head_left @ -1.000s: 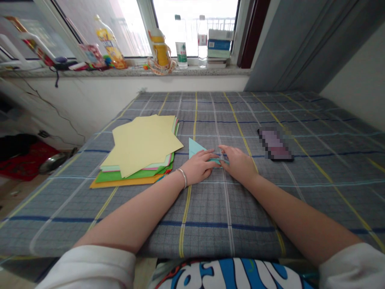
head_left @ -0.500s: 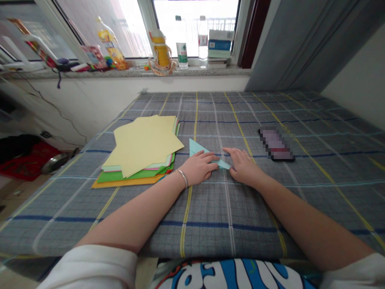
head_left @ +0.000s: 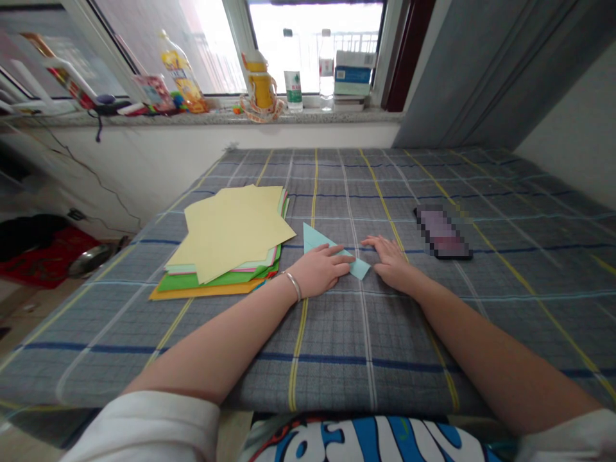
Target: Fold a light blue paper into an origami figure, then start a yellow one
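A folded piece of light blue paper lies on the checked cloth, its left part a pointed triangle and its right end a small squared flap. My left hand rests flat across its middle, fingers stretched out to the right, and covers part of the folds. A silver bangle is on that wrist. Just right of the paper's end, my right hand lies with its fingers spread on the cloth. Its thumb is close to the flap, and nothing shows in its grasp.
A stack of coloured paper, yellow on top, lies left of my left hand. To the right is a phone with a blurred screen. Bottles, a yellow cup and boxes stand on the windowsill beyond the grey checked cloth.
My right hand has moved slightly right, off the paper's end. The right flap now lies flatter and shows wider. My left hand has stayed on the paper.
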A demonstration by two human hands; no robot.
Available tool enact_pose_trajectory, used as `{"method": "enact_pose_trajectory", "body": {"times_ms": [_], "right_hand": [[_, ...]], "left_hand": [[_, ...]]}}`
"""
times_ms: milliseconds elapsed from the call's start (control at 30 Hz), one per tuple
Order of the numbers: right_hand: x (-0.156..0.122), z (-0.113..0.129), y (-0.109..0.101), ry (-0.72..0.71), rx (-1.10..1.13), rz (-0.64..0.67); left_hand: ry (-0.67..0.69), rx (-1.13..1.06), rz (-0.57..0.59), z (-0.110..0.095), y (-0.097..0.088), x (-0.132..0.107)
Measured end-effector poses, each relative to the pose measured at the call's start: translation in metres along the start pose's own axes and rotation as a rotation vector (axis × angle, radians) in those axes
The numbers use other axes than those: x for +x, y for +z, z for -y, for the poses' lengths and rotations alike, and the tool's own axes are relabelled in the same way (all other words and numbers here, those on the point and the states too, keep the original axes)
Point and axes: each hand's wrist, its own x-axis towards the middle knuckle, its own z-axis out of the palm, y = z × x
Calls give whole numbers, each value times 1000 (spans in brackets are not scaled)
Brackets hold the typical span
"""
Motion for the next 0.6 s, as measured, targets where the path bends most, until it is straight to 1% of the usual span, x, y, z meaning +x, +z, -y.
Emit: {"method": "enact_pose_trajectory", "body": {"times_ms": [67, 133, 200, 267, 433, 533, 600], "right_hand": [[4, -4, 1, -5, 31, -26], [8, -5, 1, -13, 26, -50], [10, -2, 1, -11, -9, -74], [10, 4, 0, 0, -52, -88], [6, 15, -3, 45, -108, -66], [5, 17, -3, 67, -126, -40], [6, 17, -3, 86, -140, -21]], "left_hand": [[0, -45, -17, 0, 2, 0], [-8, -104, -69, 1, 5, 1], [-24, -158, -127, 1, 7, 3], [-35, -183, -157, 0, 8, 4], [-32, -152, -151, -4, 9, 7], [-18, -180, -137, -4, 11, 5], [-18, -200, -107, -2, 12, 4]]}}
